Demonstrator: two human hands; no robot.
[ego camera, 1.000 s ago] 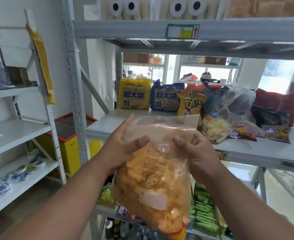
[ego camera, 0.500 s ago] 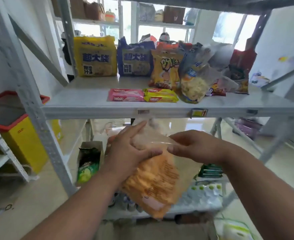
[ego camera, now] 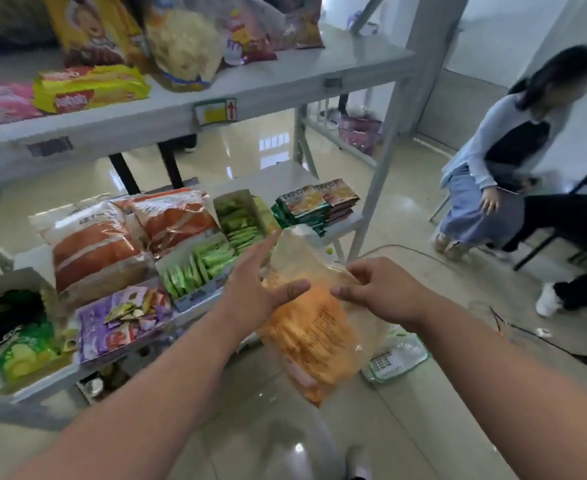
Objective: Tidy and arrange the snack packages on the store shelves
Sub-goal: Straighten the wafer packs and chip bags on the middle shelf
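Beside lower shelf (ego camera: pixel 340 226) edge, both hands pinching snack bag (ego camera: pixel 311 327), floor beneath

both hands (ego camera: pixel 254 289) (ego camera: pixel 382 289) forward, thumbs pinching inward

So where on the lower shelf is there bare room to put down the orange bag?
The lower shelf is bare only at its back, behind the green carton and the stacked packets. The front is crowded. Both hands hold the orange bag.
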